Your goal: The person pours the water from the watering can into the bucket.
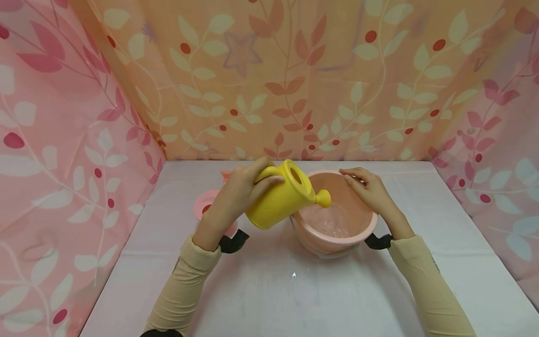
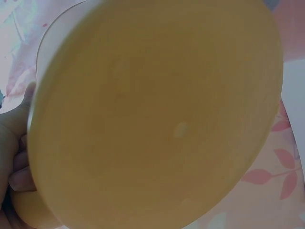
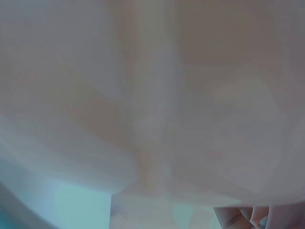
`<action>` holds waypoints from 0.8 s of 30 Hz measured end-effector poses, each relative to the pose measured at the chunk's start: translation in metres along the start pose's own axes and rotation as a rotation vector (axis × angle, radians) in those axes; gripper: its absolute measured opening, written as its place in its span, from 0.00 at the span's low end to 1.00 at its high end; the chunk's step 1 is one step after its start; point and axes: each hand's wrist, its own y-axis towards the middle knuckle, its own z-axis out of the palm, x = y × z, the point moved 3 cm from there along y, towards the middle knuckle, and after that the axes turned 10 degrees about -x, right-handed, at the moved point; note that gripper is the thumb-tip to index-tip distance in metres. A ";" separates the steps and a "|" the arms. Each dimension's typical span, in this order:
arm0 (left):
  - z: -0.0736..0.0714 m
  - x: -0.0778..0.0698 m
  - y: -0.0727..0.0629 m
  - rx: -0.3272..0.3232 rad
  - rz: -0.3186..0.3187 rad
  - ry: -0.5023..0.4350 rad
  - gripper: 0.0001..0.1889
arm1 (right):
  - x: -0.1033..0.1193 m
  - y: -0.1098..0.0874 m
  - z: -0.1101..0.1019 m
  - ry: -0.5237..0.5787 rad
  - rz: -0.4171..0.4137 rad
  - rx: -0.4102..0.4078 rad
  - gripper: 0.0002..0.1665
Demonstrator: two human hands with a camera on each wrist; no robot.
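A yellow watering can (image 1: 278, 199) hangs tilted, its round sprinkler head (image 1: 323, 198) over a pink pot (image 1: 332, 241). My left hand (image 1: 240, 187) grips the can's handle. In the left wrist view the can's round base (image 2: 152, 114) fills most of the picture, with the fingers (image 2: 21, 176) at its left edge. Rippled water (image 1: 330, 224) shows inside the pot. My right hand (image 1: 372, 189) holds the pot's far right rim, thumb on the inner side. The pot's blurred outer wall (image 3: 190, 119) takes up the right wrist view.
Behind my left forearm, partly hidden, are pink round dishes (image 1: 201, 206) and a small coral-coloured piece (image 1: 226, 175). A pale saucer (image 1: 332, 255) lies under the pot. Small water drops (image 1: 294, 276) dot the white table (image 1: 261, 299). Floral cloth (image 1: 269, 84) walls three sides.
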 end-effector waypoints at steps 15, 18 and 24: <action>0.000 0.000 0.000 0.001 0.006 0.012 0.11 | 0.000 0.001 0.000 0.002 -0.014 -0.010 0.17; 0.000 0.000 0.001 -0.002 0.011 0.012 0.12 | 0.000 0.001 0.000 -0.003 -0.011 -0.009 0.17; 0.000 -0.001 0.000 -0.002 0.008 0.018 0.12 | 0.000 0.000 0.000 -0.014 -0.002 -0.007 0.17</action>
